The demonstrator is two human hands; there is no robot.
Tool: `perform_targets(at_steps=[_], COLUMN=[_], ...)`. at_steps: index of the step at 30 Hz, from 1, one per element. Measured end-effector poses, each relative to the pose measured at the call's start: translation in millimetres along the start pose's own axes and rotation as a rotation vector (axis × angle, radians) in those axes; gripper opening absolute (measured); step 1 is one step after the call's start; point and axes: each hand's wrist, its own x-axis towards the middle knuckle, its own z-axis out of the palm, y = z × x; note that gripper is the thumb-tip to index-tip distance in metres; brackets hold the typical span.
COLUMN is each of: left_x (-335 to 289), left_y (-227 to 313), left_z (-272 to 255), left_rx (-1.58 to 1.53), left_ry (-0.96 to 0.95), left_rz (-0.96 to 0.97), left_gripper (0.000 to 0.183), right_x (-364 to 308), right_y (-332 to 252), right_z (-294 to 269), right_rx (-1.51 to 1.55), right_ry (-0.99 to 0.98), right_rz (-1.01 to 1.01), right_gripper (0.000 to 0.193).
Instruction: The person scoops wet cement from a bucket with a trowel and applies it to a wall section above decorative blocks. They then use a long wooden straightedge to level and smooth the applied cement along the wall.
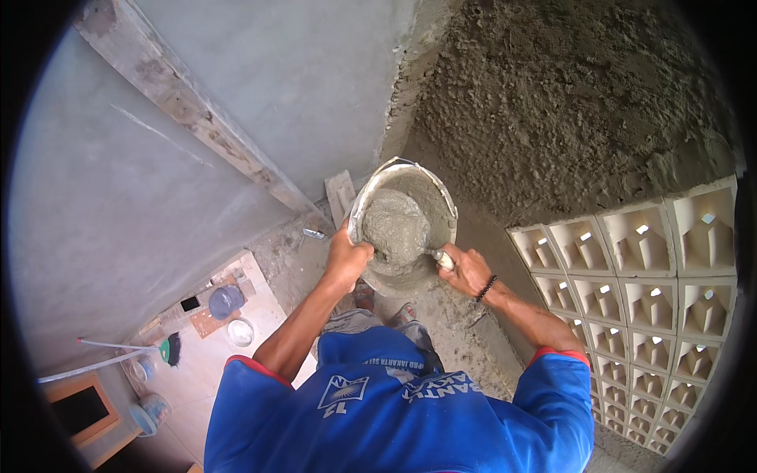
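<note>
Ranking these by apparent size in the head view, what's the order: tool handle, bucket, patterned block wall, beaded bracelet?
1. Patterned block wall
2. Bucket
Unranked, smallest: tool handle and beaded bracelet, too alike.

The blue shirt (pixel 394 437) bears white lettering (pixel 445 388) — a number (pixel 337 408) too (beside an emblem (pixel 344 392)).

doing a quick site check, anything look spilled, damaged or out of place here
Below the bucket of mortar, the floor is blotched with grey residue, perhaps spillage, which looks messy. The otherwise smooth wall has a ragged, uneven edge.
</note>
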Motion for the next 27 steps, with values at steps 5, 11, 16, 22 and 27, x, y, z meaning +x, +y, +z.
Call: perform_targets(at_steps=[5, 11, 16, 22, 27], left_x=[2.2, 1.1, 4.0, -5.7, -5.3], left_y=[-9.4, -18.5, -39.8, -58.3, -71.0], left_z=[-12.8, -30.4, -50.5, -74.7, -72.3], left_rx=[-0.043, -0.05, -0.06, -0.05, -0.06], left_ry=[0.015, 0.092, 0.137, 0.199, 0.123], left_rz=[0.035, 0.065, 0.073, 0.039, 0.045], left_gripper=[0.065, 0.064, 0.061, 0.062, 0.065], right_x=[5.4, -4.5, -18.7, -17.4, 25.7], right_y=[2.6, -72.5, -144.4, -178.4, -63.5], right_z=[-25.3, -122.7, -203.0, -247.9, -304.2], right_rx=[-0.088, -0.027, -0.055, 0.253, 0.016], right_ry=[0.041, 0.086, 0.078, -0.091, 0.426], right_rz=[-0.014, -0.062, -0.22, -0.252, 0.131], right_gripper=[0.034, 0.039, 0.039, 0.045, 0.032])
